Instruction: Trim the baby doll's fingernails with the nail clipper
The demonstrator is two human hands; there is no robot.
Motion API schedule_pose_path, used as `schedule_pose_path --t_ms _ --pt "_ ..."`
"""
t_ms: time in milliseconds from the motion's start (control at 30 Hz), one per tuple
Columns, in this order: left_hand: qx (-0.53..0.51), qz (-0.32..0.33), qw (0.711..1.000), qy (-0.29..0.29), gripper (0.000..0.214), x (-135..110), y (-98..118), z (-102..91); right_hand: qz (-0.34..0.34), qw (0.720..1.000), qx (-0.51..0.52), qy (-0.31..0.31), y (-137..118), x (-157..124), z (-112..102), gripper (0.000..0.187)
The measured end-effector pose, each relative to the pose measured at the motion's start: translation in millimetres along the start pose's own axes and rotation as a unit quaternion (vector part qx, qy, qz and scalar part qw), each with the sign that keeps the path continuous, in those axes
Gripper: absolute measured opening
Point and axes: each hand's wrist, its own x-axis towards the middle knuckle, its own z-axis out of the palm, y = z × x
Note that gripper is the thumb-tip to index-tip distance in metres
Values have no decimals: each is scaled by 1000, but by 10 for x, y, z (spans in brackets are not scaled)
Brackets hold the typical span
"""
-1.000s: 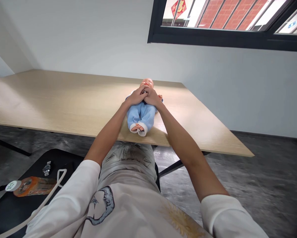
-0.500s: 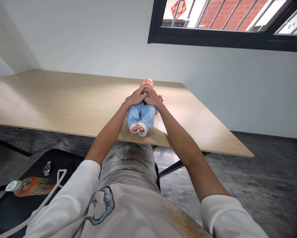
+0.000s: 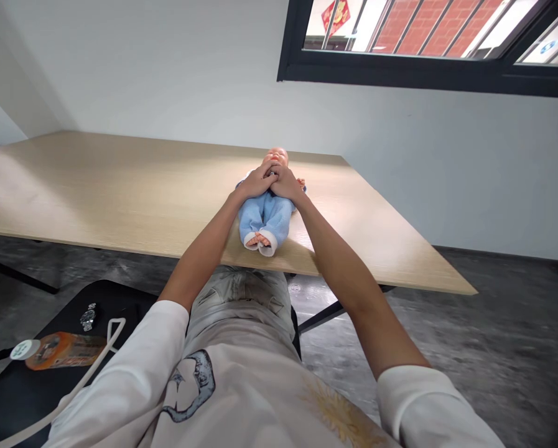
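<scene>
A baby doll in light blue clothes with white cuffs lies on its back on the wooden table, bare feet toward me. My left hand and my right hand meet over its upper chest, just below the chin. Their fingers are bent and pressed together, partly overlapping. A tiny shiny spot shows between them, too small to name. Both hands cover the chest, so what the fingertips hold is hidden. One small doll hand pokes out beside my right hand.
A black chair at my lower left carries a wristwatch, an orange drink bottle lying on its side and a white cable. Behind the table is a white wall with a dark-framed barred window.
</scene>
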Motion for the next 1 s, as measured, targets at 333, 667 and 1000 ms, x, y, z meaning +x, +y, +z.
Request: schedule_pose_path --t_ms 333,667,1000 --pt "2 -4 1000 -5 46 -14 4 -12 4 1000 7 -2 -80 -23 -21 10" --pt "12 -2 1000 -14 45 -48 35 -30 3 1000 14 -4 -64 -23 -23 9" --pt "5 0 1000 -13 45 -39 38 -14 -2 1000 1 -6 -16 -13 -7 6"
